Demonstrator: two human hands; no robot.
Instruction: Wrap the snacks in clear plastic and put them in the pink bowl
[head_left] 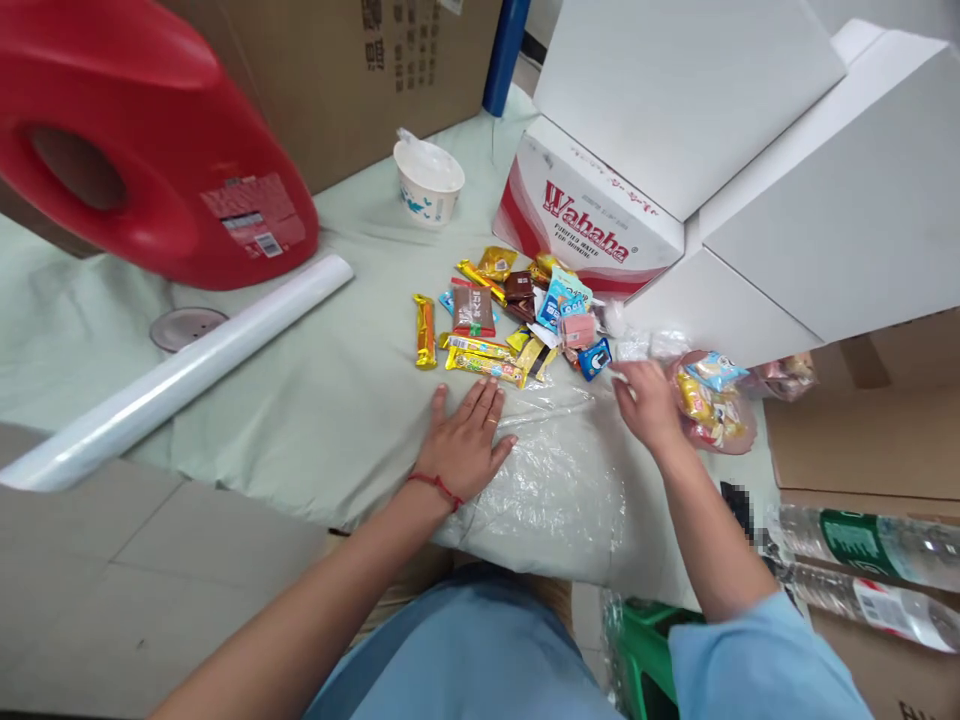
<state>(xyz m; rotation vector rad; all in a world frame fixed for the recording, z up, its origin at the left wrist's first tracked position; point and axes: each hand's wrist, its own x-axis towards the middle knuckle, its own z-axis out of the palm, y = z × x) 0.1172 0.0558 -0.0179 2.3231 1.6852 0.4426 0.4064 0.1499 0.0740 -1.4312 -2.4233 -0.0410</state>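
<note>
My left hand [466, 440] lies flat with its fingers stretched out, on the table's cloth and the left edge of a clear plastic bag [555, 480]. Just beyond its fingertips are yellow snack sticks [486, 366]. My right hand [651, 405] is at the bag's far right side, thumb and forefinger pinched together; what they hold, if anything, is too small to make out. Close to those fingertips sits a small dark blue packet [595, 359]. It belongs to a pile with a brown packet [472, 308], a light blue packet [562, 298] and an orange-yellow stick [425, 330].
A white Wahaha carton [585, 215] stands behind the pile. To the right is a pink bowl [739, 440] of snacks. A paper cup [427, 185], red jug [262, 215] and white roll [202, 355] occupy the back and left. Plastic bottles [855, 540] lie at right.
</note>
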